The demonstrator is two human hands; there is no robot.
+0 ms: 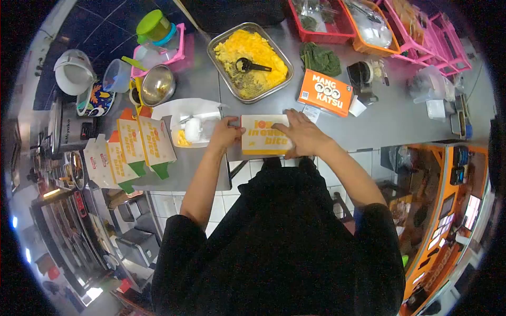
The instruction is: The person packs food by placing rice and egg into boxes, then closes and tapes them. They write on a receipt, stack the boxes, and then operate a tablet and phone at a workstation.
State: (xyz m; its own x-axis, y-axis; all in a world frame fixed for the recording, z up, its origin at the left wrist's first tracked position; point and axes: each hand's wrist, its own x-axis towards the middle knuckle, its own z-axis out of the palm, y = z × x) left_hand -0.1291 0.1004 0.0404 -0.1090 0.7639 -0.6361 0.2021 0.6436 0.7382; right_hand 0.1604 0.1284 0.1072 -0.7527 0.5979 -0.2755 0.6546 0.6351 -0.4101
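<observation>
A closed white cardboard food box (266,147) with yellow lettering and a yellow front edge lies near the table's front edge, between my hands. My left hand (225,132) grips its left end with bent fingers. My right hand (305,134) spans the right end, thumb across the lid and fingers over the back and side. What is inside the box is hidden. Just left of it stands an open white box (203,134) with a white rounded lump and yellow bits in it. Behind is a steel tray (252,99) of yellow, scrambled-egg-like food holding a black scoop (255,66).
Several folded food boxes (155,139) stand at the left, beside a steel bowl (158,85). An orange printed box (325,92) lies right of the tray, near a dark green cloth (321,58). Red (321,34) and orange baskets (371,45) line the back right.
</observation>
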